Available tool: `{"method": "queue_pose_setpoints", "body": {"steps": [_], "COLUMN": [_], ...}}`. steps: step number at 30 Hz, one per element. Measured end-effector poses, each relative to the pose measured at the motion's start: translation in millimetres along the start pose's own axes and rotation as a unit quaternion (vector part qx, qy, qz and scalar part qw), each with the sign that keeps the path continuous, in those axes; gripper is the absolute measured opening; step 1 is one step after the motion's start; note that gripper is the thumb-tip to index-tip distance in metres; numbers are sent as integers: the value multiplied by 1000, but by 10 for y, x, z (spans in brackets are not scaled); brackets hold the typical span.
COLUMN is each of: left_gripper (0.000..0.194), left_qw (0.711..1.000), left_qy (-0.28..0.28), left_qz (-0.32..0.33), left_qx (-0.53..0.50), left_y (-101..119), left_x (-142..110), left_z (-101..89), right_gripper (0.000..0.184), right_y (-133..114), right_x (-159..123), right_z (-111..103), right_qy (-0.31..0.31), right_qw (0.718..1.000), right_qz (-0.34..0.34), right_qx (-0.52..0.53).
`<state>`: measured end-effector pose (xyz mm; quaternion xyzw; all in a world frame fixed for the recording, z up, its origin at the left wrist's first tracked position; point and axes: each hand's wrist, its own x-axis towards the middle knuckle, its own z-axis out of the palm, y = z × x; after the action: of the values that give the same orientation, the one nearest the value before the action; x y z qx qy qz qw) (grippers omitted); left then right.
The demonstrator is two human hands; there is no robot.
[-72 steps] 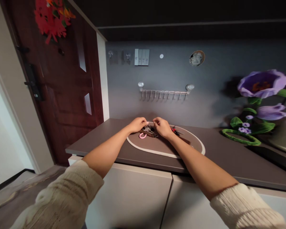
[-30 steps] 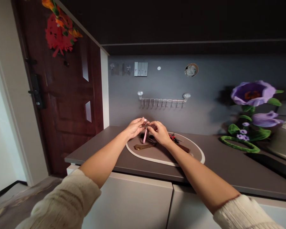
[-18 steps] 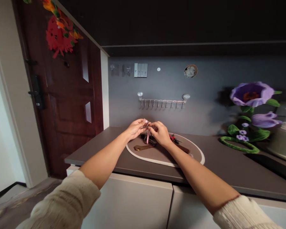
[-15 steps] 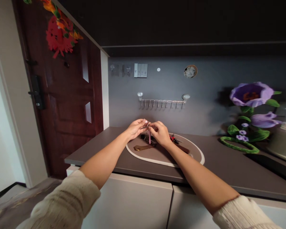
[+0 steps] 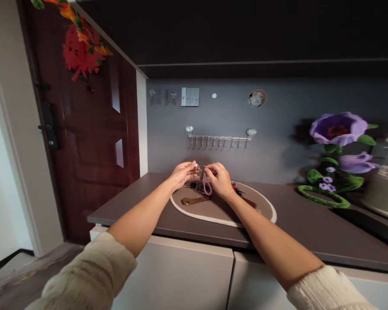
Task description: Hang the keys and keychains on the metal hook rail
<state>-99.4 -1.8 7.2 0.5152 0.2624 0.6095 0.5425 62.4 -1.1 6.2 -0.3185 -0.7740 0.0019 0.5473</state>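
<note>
Between the fingertips of both hands, above an oval mat (image 5: 200, 218), is a keychain (image 5: 201, 166) with a thin metal ring. My left hand (image 5: 182, 175) pinches its left side, where small metal parts show. On the right side, my right hand (image 5: 220, 178) has its fingers closed on the ring. A pink strap loop (image 5: 207, 187) hangs down between the hands. Under them on the mat lie a brown strap (image 5: 194, 200) and several dark and red small items, partly hidden by the hands and not clear enough to name.
A clear rail with several hooks (image 5: 220, 137) is fixed to the grey wall behind my hands. Purple artificial flowers (image 5: 339, 129) stand at the right of the counter (image 5: 123, 200). To the left is a dark red door (image 5: 84, 163); a dark cabinet (image 5: 233, 34) overhangs above.
The pink strap has turned, from a narrow edge-on strip to an open loop. The metal ring now shows between my fingertips, and my hands have drawn slightly apart.
</note>
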Motion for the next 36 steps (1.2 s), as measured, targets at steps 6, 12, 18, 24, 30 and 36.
{"method": "queue_pose_setpoints", "body": {"steps": [6,12,18,24,30,36], "left_gripper": [22,27,31,35,33,33], "left_qw": [1000,992,978,985,993,986], "left_qy": [-9,-26,-21,4,19,59], "left_qz": [-15,6,74,80,68,97], "left_qx": [19,122,193,152,99,120], "left_y": [-21,-64,-47,-71,-108,-103], "left_x": [-5,8,-25,6,40,46], "left_z": [-6,0,48,43,36,23], "right_gripper": [23,26,26,28,30,28], "right_y": [66,61,7,79,46,-35], "right_x": [1,-11,-19,-25,-23,85], "right_z": [44,53,28,62,82,121], "right_qy": [-6,-26,-30,-45,-76,-56], "right_qw": [998,996,997,983,968,965], "right_qz": [41,54,57,106,134,156], "right_qx": [53,59,50,141,200,203]}}
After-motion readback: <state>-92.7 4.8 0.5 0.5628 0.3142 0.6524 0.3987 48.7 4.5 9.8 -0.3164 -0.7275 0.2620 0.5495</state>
